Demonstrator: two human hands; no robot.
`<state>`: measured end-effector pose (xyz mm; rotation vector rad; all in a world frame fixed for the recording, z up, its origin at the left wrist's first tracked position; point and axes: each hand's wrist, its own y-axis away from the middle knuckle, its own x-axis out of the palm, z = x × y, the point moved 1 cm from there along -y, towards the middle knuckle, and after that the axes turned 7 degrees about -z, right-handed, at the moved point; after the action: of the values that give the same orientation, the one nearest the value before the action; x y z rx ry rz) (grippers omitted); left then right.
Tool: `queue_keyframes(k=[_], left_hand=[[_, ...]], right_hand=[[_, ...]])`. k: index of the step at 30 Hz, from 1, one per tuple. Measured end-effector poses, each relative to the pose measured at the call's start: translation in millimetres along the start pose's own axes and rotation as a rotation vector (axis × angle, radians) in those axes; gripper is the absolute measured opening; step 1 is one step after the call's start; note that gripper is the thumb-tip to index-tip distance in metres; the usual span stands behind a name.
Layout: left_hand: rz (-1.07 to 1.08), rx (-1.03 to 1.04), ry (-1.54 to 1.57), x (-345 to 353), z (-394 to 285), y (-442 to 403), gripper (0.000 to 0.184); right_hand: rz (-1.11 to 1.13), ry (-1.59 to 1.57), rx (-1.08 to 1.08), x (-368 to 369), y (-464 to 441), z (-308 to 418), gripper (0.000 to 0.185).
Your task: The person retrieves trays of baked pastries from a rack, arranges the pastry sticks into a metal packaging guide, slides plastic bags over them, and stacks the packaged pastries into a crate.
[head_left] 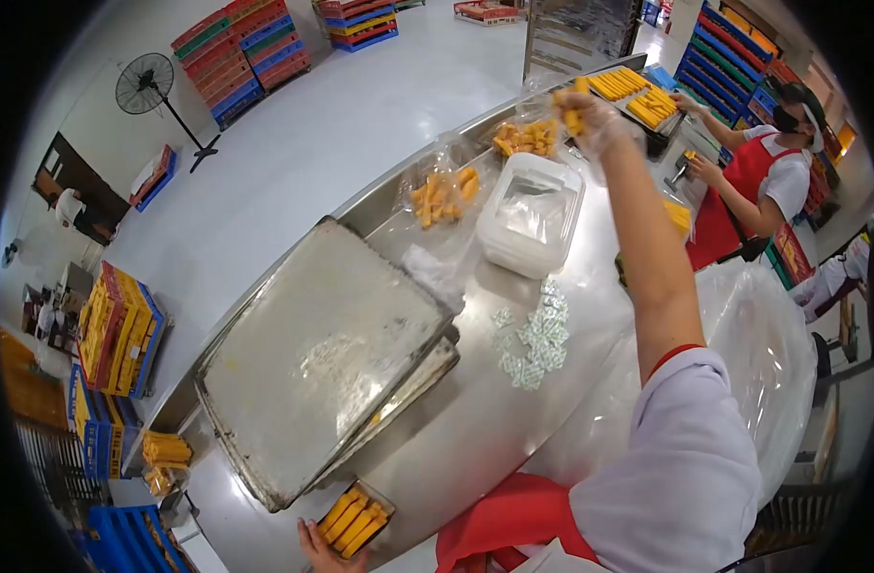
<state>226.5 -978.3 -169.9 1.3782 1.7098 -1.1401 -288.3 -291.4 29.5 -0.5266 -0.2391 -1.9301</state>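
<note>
The white sleeve (680,458) is red-edged, the apron (513,516) red.

Left hand (328,554): cut off at bottom edge; we lose part of fingers behind small tin (357,519). Right hand (594,116): blurred; we cannot count yellow sticks (574,121) in grasp. Lower tray (420,384): mostly hidden beneath upper tray (322,334). Packets (542,339): print too small for us. Rack (580,43): top cut off. Far person (71,207): too small for detail.

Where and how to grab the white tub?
I'd take the tub by both long walls, under the rim, coming from above. It sits upright and its rim runs all round; the bag crowds its left, so fingers there should probably go in steeply.
</note>
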Motion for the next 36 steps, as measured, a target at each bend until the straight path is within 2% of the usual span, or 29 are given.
queue_keyframes(k=[2, 6, 7, 9, 11, 12, 13, 14, 15, 17, 18, 19, 20, 22, 24, 25, 27, 28, 29, 32, 34, 35, 36], left_hand=[[0.019, -0.045, -0.053, -1.7, -6.9, -2.1, 0.116], [0.052, -0.052, -0.116, -1.7, -5.9, -2.3, 0.116], [0.059, -0.042, -0.121, -1.5, -6.4, -2.6, 0.115], [0.078, -0.038, -0.144, -3.9, -8.9, -5.1, 0.116], [0.101, -0.043, -0.167, -7.3, -12.4, -6.0, 0.116], [0.115, -0.059, -0.166, -8.5, -14.5, -6.7, 0.117], [0.127, -0.076, -0.162, -9.0, -15.7, -6.2, 0.118], [0.131, -0.083, -0.163, -7.0, -13.3, -5.2, 0.118], [0.120, -0.070, -0.161, -4.5, -8.9, -5.1, 0.118], [0.121, -0.057, -0.180, -8.0, -14.0, -4.6, 0.114], [0.129, -0.072, -0.181, -7.8, -11.5, -4.4, 0.114], [0.057, -0.021, -0.110, -4.4, -2.0, -2.3, 0.117], [-0.015, 0.019, -0.044, -0.5, 6.9, 2.0, 0.120], [-0.065, 0.071, -0.041, 10.1, 15.2, 4.1, 0.121], [-0.100, 0.055, -0.020, 10.3, 5.1, 0.7, 0.120], [-0.068, 0.045, -0.058, 5.1, -4.6, -2.4, 0.120], [-0.128, 0.041, 0.050, 6.5, -12.5, -7.0, 0.124], [-0.153, 0.063, 0.067, 6.0, -19.2, -9.7, 0.127], [-0.167, 0.086, 0.082, 1.8, -26.2, -13.0, 0.129], [-0.229, 0.100, 0.231, 2.8, -35.8, -16.7, 0.130], [-0.231, 0.101, 0.276, -1.4, -38.9, -12.7, 0.131], [-0.226, 0.109, 0.308, -5.1, -37.6, -14.0, 0.131], [-0.226, 0.134, 0.330, -9.8, -37.7, -12.3, 0.131]], right_hand=[[0.072, 0.007, 0.083, -38.5, -49.6, 22.7, 0.024], [-0.042, 0.160, 0.140, -59.3, -132.5, 31.4, 0.032], [-0.207, 0.153, 0.128, -62.1, -160.7, 29.0, 0.044], [-0.380, 0.140, 0.127, -59.9, -168.3, 21.5, 0.057], [-0.412, 0.274, 0.065, -49.5, -150.9, 28.9, 0.064], [-0.351, 0.610, -0.002, -35.6, -125.9, 41.5, 0.068], [-0.254, 1.207, -0.093, -18.0, -79.6, 61.9, 0.072], [-0.182, 1.669, -0.207, 0.1, -44.0, 77.8, 0.076], [-0.139, 1.778, -0.237, 15.6, -23.9, 90.5, 0.079], [-0.252, 0.809, -0.123, 2.1, -60.7, 73.4, 0.069], [-0.327, -0.165, 0.008, -3.7, -70.3, 68.4, 0.059], [-0.186, -0.111, -0.030, -14.4, -75.7, 76.3, 0.037], [-0.027, -0.096, -0.032, -29.6, -83.3, 81.7, 0.031], [0.039, -0.066, -0.037, -25.6, -52.9, 88.7, 0.035], [0.128, -0.175, 0.035, -7.5, 3.1, 97.2, 0.042], [0.169, -0.403, 0.147, 7.5, 38.4, 105.7, 0.046], [0.058, -1.614, 0.560, 49.0, 130.7, 141.0, 0.054], [-0.037, -1.933, 0.621, 65.6, 172.9, 162.0, 0.059], [-0.098, -2.091, 0.616, 78.8, 211.3, 177.3, 0.063], [-0.151, -2.192, 0.441, 95.4, 283.0, 224.9, 0.069], [-0.175, -1.949, 0.298, 135.0, 385.8, 218.6, 0.078], [-0.241, -2.152, 0.385, 123.4, 370.5, 236.8, 0.086], [-0.220, -2.149, 0.351, 94.4, 374.7, 261.0, 0.086]])
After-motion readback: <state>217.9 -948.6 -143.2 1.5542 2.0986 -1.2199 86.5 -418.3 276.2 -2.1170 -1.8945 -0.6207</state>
